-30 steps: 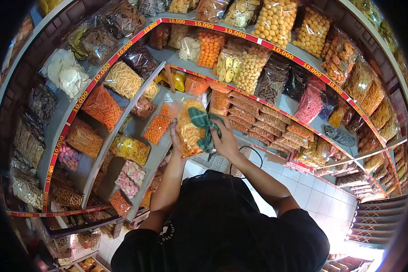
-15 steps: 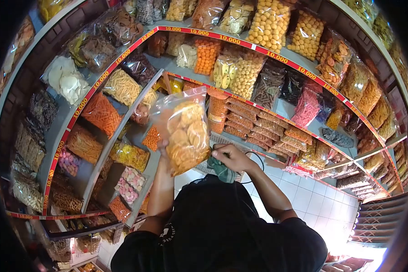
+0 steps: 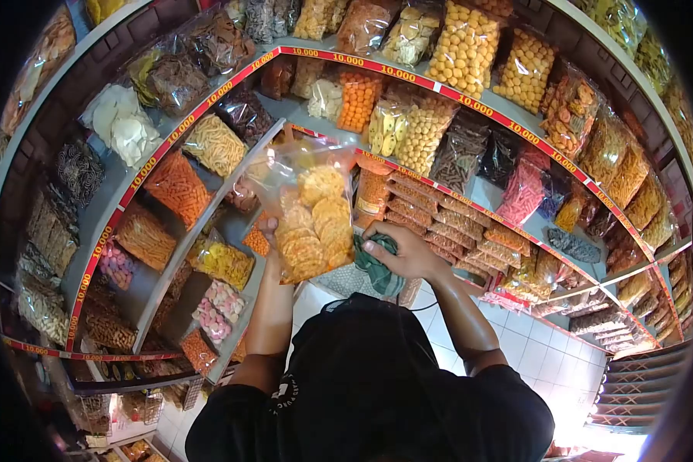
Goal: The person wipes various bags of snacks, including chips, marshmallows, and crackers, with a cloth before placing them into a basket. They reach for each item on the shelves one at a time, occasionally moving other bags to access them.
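A clear plastic bag of round, golden crackers (image 3: pixel 316 227) is held up in front of my chest, its unfilled top part pointing away from me. My left hand (image 3: pixel 271 235) grips the bag's left edge, with most of the fingers hidden behind it. Close to the bag's lower right side, my right hand (image 3: pixel 408 250) is closed around a bunched dark green cloth (image 3: pixel 377 269). The cloth's upper edge comes right up to the bag's side.
Curved shelves with red price strips (image 3: pixel 346 58) surround me, stocked with bagged snacks such as yellow balls (image 3: pixel 463 50), pink sticks (image 3: pixel 522 189) and orange sticks (image 3: pixel 177 185). Stacked flat packs (image 3: pixel 454 223) lie ahead on the right. White floor tiles (image 3: pixel 543 346) show at right.
The bag has turned so more of its crackers face me. My right hand and the cloth have shifted slightly right, and more of the cloth now shows.
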A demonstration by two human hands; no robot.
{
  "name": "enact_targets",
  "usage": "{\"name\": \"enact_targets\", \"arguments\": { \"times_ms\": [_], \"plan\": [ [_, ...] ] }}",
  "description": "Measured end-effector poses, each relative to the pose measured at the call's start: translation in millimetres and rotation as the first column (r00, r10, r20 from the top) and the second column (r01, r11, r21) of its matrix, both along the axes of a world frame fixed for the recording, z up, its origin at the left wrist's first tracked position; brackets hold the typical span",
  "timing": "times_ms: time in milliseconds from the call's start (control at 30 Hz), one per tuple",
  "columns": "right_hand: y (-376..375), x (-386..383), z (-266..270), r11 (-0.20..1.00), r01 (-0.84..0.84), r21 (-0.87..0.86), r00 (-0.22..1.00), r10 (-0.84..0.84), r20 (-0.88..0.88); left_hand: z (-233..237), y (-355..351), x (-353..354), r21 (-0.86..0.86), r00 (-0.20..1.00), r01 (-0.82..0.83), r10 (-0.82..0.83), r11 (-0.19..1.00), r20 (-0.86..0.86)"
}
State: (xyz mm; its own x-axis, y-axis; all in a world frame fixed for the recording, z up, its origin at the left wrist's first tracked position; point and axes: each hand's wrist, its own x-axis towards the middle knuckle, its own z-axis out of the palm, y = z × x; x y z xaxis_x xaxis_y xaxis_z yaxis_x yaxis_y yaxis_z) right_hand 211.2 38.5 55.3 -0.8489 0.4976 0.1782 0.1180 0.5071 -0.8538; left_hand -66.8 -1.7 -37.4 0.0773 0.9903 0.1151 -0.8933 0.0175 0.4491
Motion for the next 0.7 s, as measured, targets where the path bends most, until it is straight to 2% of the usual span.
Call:
{"name": "enact_targets", "arguments": {
  "times_ms": [100, 233, 333, 467, 567, 700],
  "plan": [
    [2, -10, 4, 0.998, 0.066, 0.023, 0.998, -0.066, -0.023, -6, -3, 5, -0.021, 1.0, 0.008, -0.008, 1.0, 0.002],
    [8, -18, 8, 1.0, -0.014, 0.0, 0.997, 0.014, 0.072, -15, -8, 6, -0.04, 1.0, -0.007, 0.008, 0.999, 0.014],
    [14, -25, -2, 0.999, -0.017, -0.039, 0.999, 0.018, 0.044, -18, -9, 1, -0.055, 1.0, -0.021, 0.023, 0.998, 0.022],
    [23, -36, -10, 0.998, 0.046, 0.033, 0.999, -0.047, 0.027, -25, -10, -6, -0.097, 0.998, -0.049, 0.052, 0.994, 0.026],
    [29, -43, -3, 1.0, 0.015, -0.005, 0.991, -0.014, 0.135, -38, -10, -6, -0.149, 0.997, -0.067, 0.073, 0.987, 0.034],
    [35, -64, -21, 1.0, 0.013, 0.006, 0.997, -0.013, 0.076, -62, -9, -21, -0.21, 0.993, -0.104, 0.114, 0.972, 0.035]
  ]
}}
